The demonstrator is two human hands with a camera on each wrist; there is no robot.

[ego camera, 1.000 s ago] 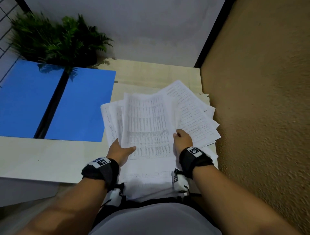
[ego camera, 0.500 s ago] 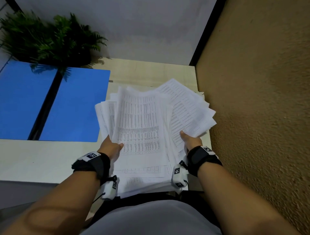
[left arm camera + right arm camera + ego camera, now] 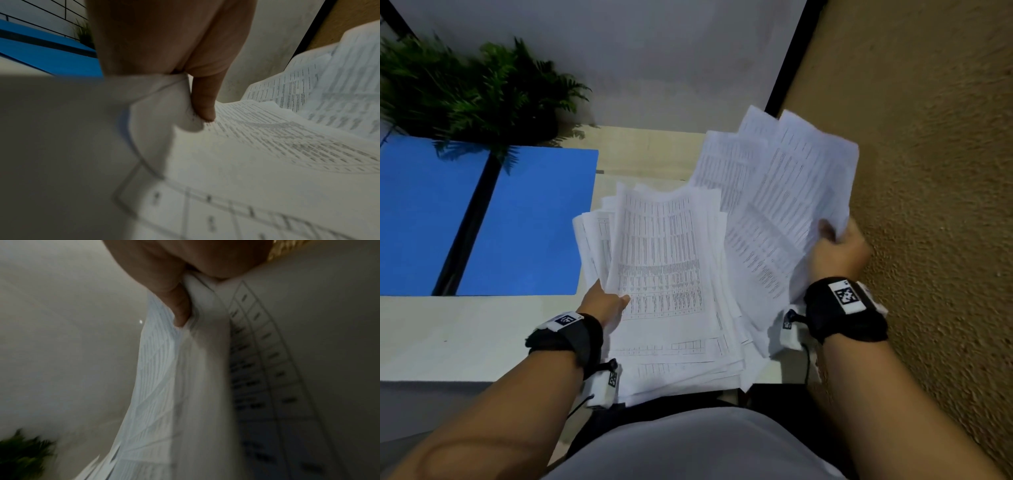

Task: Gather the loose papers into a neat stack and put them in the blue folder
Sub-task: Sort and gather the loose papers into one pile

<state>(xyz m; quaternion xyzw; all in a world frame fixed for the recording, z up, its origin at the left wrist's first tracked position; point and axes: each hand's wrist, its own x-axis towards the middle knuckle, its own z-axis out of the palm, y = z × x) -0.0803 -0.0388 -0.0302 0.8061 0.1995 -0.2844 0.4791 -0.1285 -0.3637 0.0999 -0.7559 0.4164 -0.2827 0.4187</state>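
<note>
White printed papers (image 3: 664, 260) lie fanned in an uneven pile at the table's right end. My left hand (image 3: 604, 303) pinches the pile's left edge, thumb on top (image 3: 202, 104). My right hand (image 3: 835, 250) grips a second bunch of papers (image 3: 784, 205) and holds it lifted and tilted toward the right wall; in the right wrist view the thumb (image 3: 179, 305) presses on those sheets (image 3: 156, 369). The blue folder (image 3: 482, 219) lies open and flat on the table to the left, with a dark spine down its middle.
A green fern plant (image 3: 476, 92) stands at the back left, overhanging the folder's top edge. A rough tan wall (image 3: 928, 205) runs close along the right. The pale table (image 3: 448, 335) shows bare in front of the folder.
My right hand has lifted a bunch of sheets up and to the right, away from the pile. The left hand keeps its hold on the pile's left edge.
</note>
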